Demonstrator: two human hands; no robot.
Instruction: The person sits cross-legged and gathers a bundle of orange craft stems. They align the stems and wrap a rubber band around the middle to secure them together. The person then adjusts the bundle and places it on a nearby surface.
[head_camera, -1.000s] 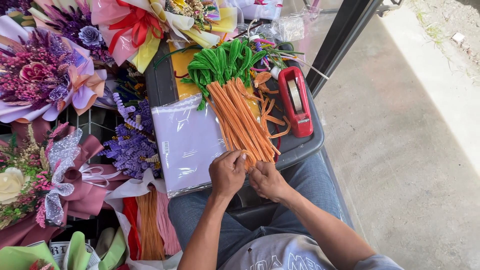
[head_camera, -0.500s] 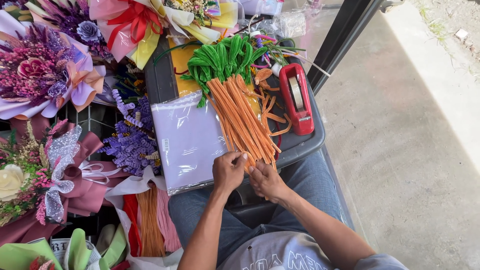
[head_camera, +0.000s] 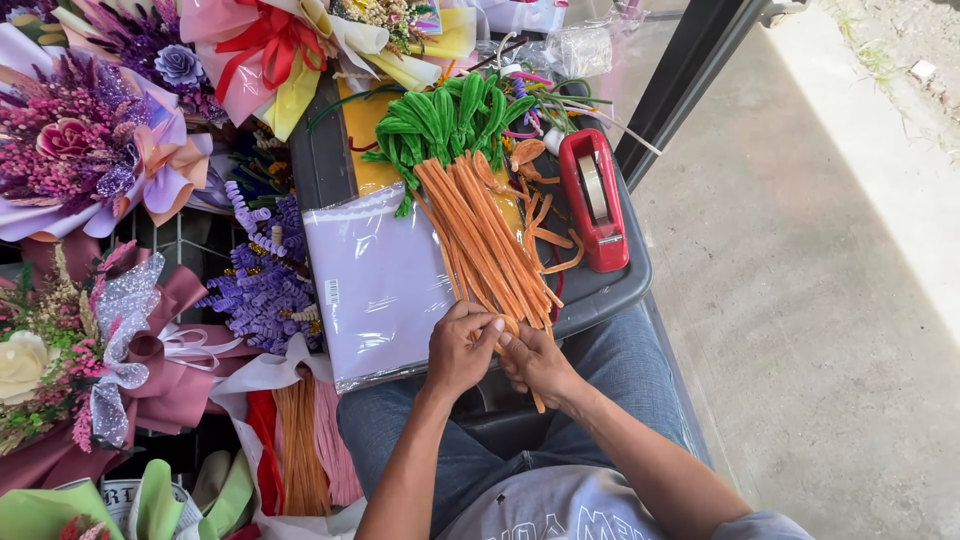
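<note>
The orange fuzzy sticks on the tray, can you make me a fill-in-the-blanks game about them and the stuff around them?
1. Both hands, the left hand and the right hand, pinch the near ends of the ____ pipe cleaners.
2. Behind that bundle lies a bunch of ____ pipe cleaners.
3. The tape dispenser to the right of the bundle is ____.
4. Left of the bundle lies a clear packet of pale ____ paper.

Missing words: orange, green, red, purple
</note>
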